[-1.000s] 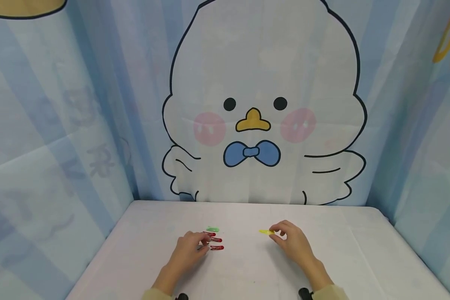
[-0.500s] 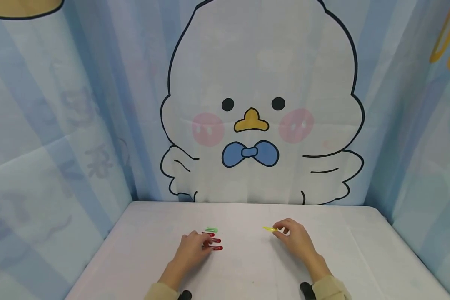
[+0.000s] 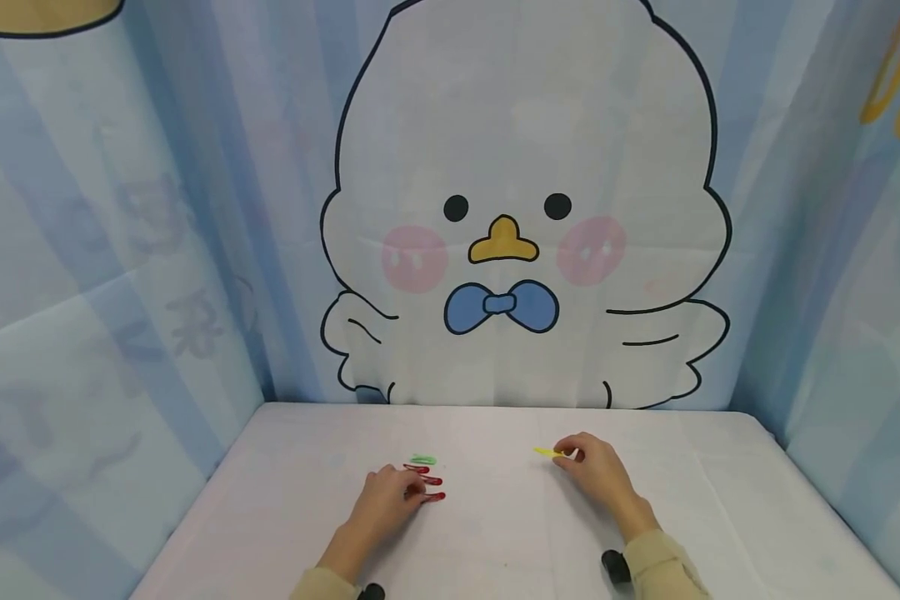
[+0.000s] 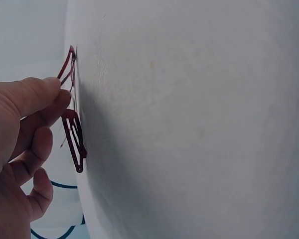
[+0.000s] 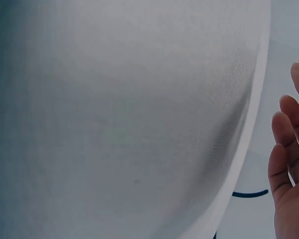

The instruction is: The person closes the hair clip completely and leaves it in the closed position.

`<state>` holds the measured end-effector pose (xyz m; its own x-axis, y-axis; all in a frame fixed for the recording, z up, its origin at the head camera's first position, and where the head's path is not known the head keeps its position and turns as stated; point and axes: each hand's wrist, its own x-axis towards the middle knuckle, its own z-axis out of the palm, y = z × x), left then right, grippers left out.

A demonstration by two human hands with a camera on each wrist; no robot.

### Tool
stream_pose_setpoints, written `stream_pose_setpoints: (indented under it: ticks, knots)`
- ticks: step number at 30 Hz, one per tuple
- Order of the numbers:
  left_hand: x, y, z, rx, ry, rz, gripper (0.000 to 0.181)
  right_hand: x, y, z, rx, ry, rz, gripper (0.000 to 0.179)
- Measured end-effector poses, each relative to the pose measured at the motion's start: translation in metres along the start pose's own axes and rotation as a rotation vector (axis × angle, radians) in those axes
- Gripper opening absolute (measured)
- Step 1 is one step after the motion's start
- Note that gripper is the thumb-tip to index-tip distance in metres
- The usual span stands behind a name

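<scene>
In the head view, my left hand (image 3: pixel 384 502) is low over the table, thumb and forefinger pinching a dark red snap hair clip (image 3: pixel 437 497). In the left wrist view, a red hair clip (image 4: pixel 74 142) shows below the fingertips, and a red loop sticks up past the thumb. Two more red clips lie just beyond, one farther back (image 3: pixel 418 469) and one nearer (image 3: pixel 433 481), partly hidden by the fingers. Behind them lies a green hair clip (image 3: pixel 423 459). My right hand (image 3: pixel 598 473) pinches a yellow hair clip (image 3: pixel 544 452) by one end, its other end pointing left.
A white-covered table (image 3: pixel 510 542) spans the front. Its far edge meets a hanging cloth backdrop (image 3: pixel 510 367) printed with a cartoon bird, and striped cloths (image 3: pixel 105 333) hang at both sides. Black wrist cameras (image 3: pixel 617 567) sit at the sleeves.
My right hand has moved right and a little away from me, carrying the yellow clip. The left hand has barely shifted, staying at the red clips.
</scene>
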<state>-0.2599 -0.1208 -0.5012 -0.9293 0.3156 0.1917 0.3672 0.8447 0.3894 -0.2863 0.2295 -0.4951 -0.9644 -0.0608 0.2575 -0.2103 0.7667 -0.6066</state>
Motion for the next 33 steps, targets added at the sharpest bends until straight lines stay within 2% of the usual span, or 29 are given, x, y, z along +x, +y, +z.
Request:
stream_pose_setpoints:
  ticks: [6, 14, 22, 26, 33]
  knots:
    - [-0.001, -0.001, -0.004, -0.05, -0.041, -0.034, 0.004, 0.006, 0.007, 0.001, -0.005, -0.029, 0.024, 0.012]
    - [-0.004, -0.004, -0.006, -0.062, -0.018, -0.014, 0.002, 0.011, 0.015, -0.002, -0.011, -0.077, 0.07, 0.011]
    - [-0.008, -0.004, -0.009, -0.123, 0.007, -0.008, 0.002, 0.019, 0.022, -0.008, -0.048, -0.145, 0.094, 0.009]
    - [-0.008, -0.006, -0.012, -0.172, 0.001, 0.02, 0.007, 0.024, 0.024, -0.009, -0.05, -0.166, 0.112, 0.009]
    - [-0.007, -0.009, -0.018, -0.32, -0.048, 0.103, 0.009, 0.029, 0.026, -0.007, -0.049, -0.187, 0.15, 0.008]
